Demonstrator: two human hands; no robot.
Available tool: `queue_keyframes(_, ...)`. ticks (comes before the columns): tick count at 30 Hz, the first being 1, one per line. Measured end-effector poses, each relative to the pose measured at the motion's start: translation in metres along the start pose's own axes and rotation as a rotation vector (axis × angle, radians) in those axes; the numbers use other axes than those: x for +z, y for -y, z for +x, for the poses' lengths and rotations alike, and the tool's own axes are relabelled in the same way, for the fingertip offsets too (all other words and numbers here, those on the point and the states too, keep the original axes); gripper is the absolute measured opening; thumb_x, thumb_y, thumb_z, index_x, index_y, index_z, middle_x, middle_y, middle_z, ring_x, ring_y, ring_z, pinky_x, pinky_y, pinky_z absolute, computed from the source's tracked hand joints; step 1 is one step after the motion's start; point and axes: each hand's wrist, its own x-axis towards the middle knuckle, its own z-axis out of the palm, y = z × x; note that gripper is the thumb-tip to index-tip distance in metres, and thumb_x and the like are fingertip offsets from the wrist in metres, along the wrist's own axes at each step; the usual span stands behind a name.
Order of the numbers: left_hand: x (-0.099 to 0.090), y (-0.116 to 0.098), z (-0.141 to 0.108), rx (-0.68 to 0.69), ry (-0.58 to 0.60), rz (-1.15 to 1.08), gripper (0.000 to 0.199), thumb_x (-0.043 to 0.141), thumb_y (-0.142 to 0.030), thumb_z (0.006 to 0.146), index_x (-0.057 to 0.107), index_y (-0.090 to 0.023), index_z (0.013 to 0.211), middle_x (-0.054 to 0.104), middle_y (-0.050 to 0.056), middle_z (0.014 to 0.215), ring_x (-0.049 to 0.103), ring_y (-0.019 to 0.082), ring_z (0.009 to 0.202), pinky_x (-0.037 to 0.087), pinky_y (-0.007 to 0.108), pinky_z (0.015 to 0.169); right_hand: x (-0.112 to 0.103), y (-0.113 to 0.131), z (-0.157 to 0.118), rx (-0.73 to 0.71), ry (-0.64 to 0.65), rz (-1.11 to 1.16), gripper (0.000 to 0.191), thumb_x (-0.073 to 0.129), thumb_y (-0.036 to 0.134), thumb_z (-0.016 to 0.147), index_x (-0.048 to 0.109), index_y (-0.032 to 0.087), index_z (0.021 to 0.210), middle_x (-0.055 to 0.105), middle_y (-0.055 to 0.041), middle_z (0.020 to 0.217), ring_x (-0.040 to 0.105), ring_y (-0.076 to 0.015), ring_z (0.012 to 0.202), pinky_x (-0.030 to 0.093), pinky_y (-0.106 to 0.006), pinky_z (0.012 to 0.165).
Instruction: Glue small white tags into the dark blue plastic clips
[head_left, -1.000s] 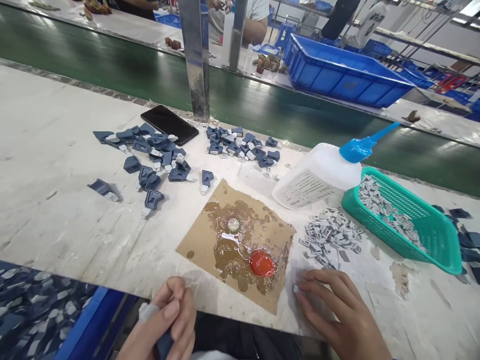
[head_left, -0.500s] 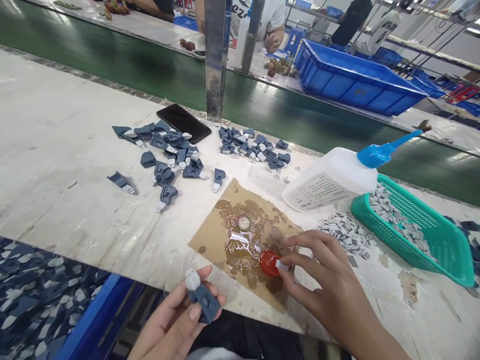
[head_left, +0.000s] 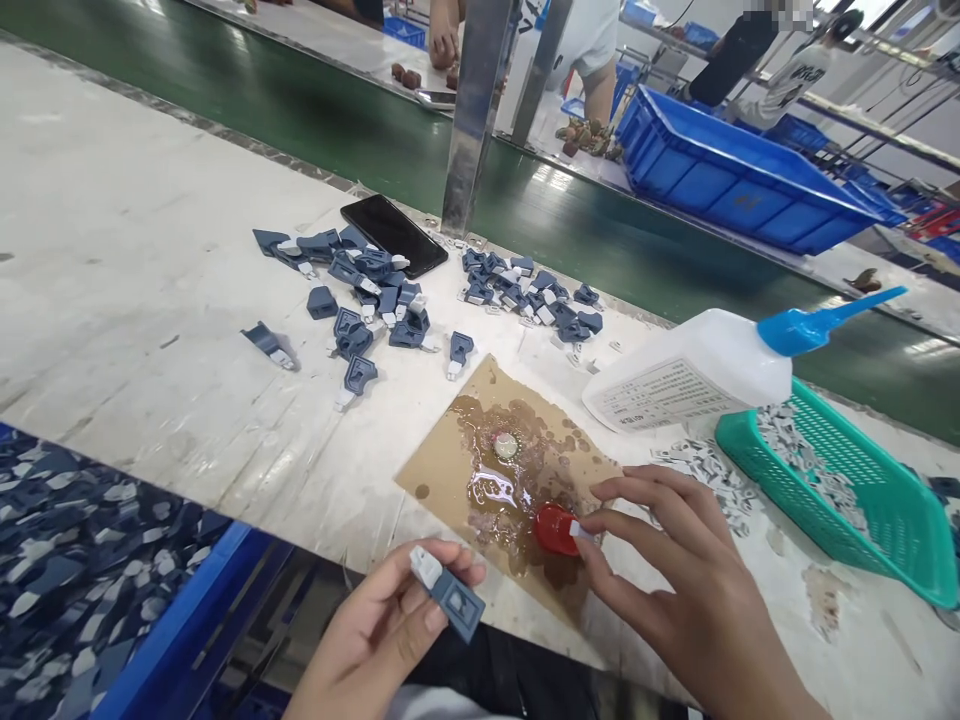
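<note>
The left hand (head_left: 382, 640) pinches a blue-grey plastic part (head_left: 450, 598) with a white tip between thumb and fingers, just off the desk's (head_left: 150, 300) near edge. The right hand's (head_left: 675, 590) grip is pressed together on a small white clip (head_left: 579, 529), which touches the red cap (head_left: 555, 529) on the glue-stained cardboard (head_left: 442, 470). A white glue bottle (head_left: 690, 375) lies propped on the green basket (head_left: 885, 510) behind. Assembled parts (head_left: 367, 295) are scattered beside a black phone (head_left: 394, 234).
</note>
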Motion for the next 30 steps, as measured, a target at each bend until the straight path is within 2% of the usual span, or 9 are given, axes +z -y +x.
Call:
queue_keyframes(3,0.002,-0.001,0.001,-0.01,0.04,-0.013,0.019,0.08,-0.03,0.063,0.075,-0.025,0.08,0.076,-0.002,0.081,0.069,0.019,0.089,0.053,0.019,0.078,0.001,0.0,-0.001,0.006,-0.001,-0.002,0.005,0.058,0.015,0.08,0.059,0.019,0.08,0.06,-0.0082,0.09,0.048,-0.023,0.095,0.045,-0.038,0.076)
queue_keyframes(6,0.002,0.0,0.003,-0.003,0.074,0.003,0.019,0.08,-0.028,0.062,0.074,-0.025,0.08,0.076,-0.001,0.081,0.069,0.02,0.091,0.053,0.02,0.08,-0.002,0.001,-0.001,0.012,-0.002,0.002,0.007,0.057,0.015,0.08,0.06,0.021,0.081,0.06,-0.0068,0.09,0.05,-0.0225,0.095,0.045,-0.038,0.076)
queue_keyframes(11,0.002,0.001,0.006,0.038,0.114,0.072,0.016,0.079,-0.028,0.063,0.075,-0.026,0.078,0.076,-0.001,0.084,0.069,0.019,0.088,0.052,0.02,0.079,-0.01,0.001,0.0,0.026,-0.071,-0.026,0.007,0.061,0.015,0.078,0.06,0.02,0.083,0.06,-0.0074,0.089,0.051,-0.0229,0.093,0.043,-0.039,0.079)
queue_keyframes(16,0.012,0.003,0.005,0.081,0.041,0.153,0.02,0.078,-0.034,0.064,0.075,-0.028,0.082,0.077,0.0,0.085,0.069,0.018,0.085,0.051,0.018,0.077,-0.004,0.002,-0.004,0.075,-0.091,0.023,0.008,0.062,0.017,0.077,0.061,0.022,0.083,0.061,-0.0059,0.09,0.053,-0.022,0.092,0.045,-0.039,0.079)
queue_keyframes(19,0.019,0.006,0.003,0.196,-0.005,0.224,0.021,0.074,-0.038,0.067,0.075,-0.03,0.087,0.076,0.001,0.083,0.068,0.016,0.082,0.05,0.015,0.074,-0.003,0.003,-0.008,0.169,-0.095,0.107,0.006,0.062,0.02,0.078,0.062,0.023,0.082,0.061,-0.0053,0.09,0.055,-0.021,0.091,0.047,-0.036,0.078)
queue_keyframes(21,0.022,0.008,0.003,0.269,-0.002,0.246,0.02,0.073,-0.037,0.069,0.075,-0.032,0.088,0.075,0.001,0.082,0.068,0.015,0.08,0.05,0.013,0.073,-0.007,0.004,-0.011,0.279,-0.095,0.224,0.002,0.06,0.023,0.081,0.061,0.024,0.08,0.06,-0.005,0.09,0.058,-0.0189,0.087,0.05,-0.031,0.072)
queue_keyframes(23,0.025,0.009,0.004,0.32,0.02,0.255,0.02,0.073,-0.034,0.069,0.075,-0.035,0.089,0.075,0.0,0.081,0.068,0.014,0.078,0.049,0.011,0.07,-0.012,0.007,-0.011,0.35,-0.077,0.35,0.008,0.057,0.026,0.083,0.061,0.023,0.076,0.062,-0.005,0.089,0.062,-0.0173,0.083,0.051,-0.025,0.064)
queue_keyframes(27,0.031,0.01,0.007,0.36,0.098,0.268,0.022,0.071,-0.027,0.07,0.074,-0.036,0.09,0.076,-0.001,0.082,0.069,0.014,0.075,0.05,0.012,0.067,-0.017,0.015,-0.005,0.346,-0.065,0.509,0.016,0.058,0.029,0.081,0.061,0.021,0.068,0.064,-0.0058,0.082,0.066,-0.0177,0.075,0.053,-0.022,0.057)
queue_keyframes(30,0.034,0.011,0.007,0.332,0.144,0.231,0.021,0.069,-0.023,0.072,0.074,-0.036,0.088,0.077,-0.002,0.083,0.07,0.014,0.076,0.051,0.012,0.069,-0.017,0.022,0.0,0.31,-0.064,0.537,0.011,0.061,0.027,0.079,0.062,0.022,0.069,0.064,-0.0055,0.08,0.066,-0.0185,0.074,0.054,-0.025,0.058)
